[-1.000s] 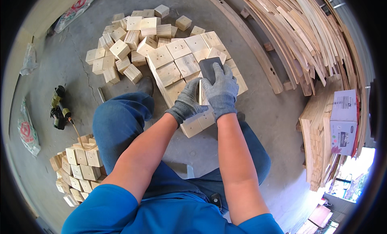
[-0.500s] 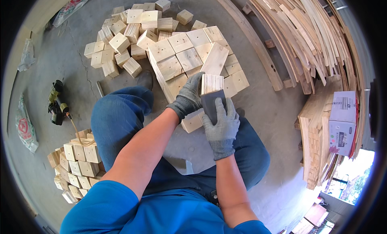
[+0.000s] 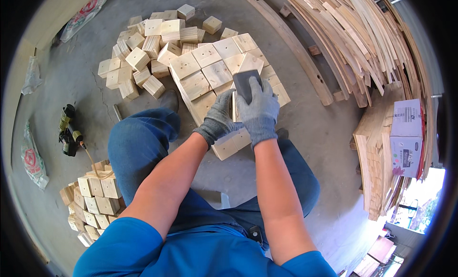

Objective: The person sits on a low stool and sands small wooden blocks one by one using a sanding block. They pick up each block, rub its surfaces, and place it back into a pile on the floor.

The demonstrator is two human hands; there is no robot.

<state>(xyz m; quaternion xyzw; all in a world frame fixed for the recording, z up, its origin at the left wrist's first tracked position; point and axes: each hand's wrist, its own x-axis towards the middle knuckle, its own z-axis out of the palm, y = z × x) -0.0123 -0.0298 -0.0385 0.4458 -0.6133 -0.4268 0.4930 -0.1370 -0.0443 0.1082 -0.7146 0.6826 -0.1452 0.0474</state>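
My left hand [image 3: 220,113], in a grey knit glove, grips a wooden block from its left side. Only a narrow pale strip of the wooden block [image 3: 234,109] shows between my hands. My right hand [image 3: 260,111], gloved alike, is closed over a flat dark grey sanding block [image 3: 246,84], which lies over the wooden block and sticks out past its far end. Underneath stands a close-set stack of square wooden blocks [image 3: 192,87]. Just beyond the sanding block, a pale wooden piece [image 3: 251,62] rests on the stack.
Loose wooden blocks [image 3: 138,59] are heaped at the far left. A nail gun [image 3: 68,129] with a hose lies left, near more stacked blocks [image 3: 98,191]. Long timber strips [image 3: 343,38] fill the far right. A carton [image 3: 406,137] sits beside piled boards [image 3: 374,148].
My right hand has pushed the sanding block away from me along the wooden block, now covering most of it. My left hand has shifted slightly left and nearer.
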